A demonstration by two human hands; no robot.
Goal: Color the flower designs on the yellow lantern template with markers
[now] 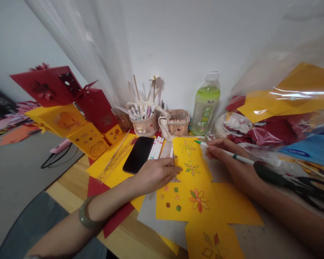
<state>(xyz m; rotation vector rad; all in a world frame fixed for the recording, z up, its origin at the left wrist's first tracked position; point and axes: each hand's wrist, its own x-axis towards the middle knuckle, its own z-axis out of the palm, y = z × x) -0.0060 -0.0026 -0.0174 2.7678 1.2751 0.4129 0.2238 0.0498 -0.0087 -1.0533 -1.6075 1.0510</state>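
Note:
My right hand (229,158) grips a white marker (221,149) with a green tip, which points at the upper right of the yellow paper cutout (226,201). Near that tip is a drawn flower (187,146) with pointed petals. Below it on the cutout are a second small flower (192,168), an orange and green one (198,200) and a partly coloured one (212,246). My left hand (159,172) lies on the cutout's left edge, fingers loosely bent. Behind its knuckles a white stick-like piece (171,151) shows; whether the hand touches it is unclear.
A black phone (139,154) and several white markers (156,147) lie left. Behind stand a marker basket (144,126), another basket (179,124) and a green drink bottle (206,104). Red and yellow paper boxes (67,115) stand left. Black-handled scissors (294,185) lie right.

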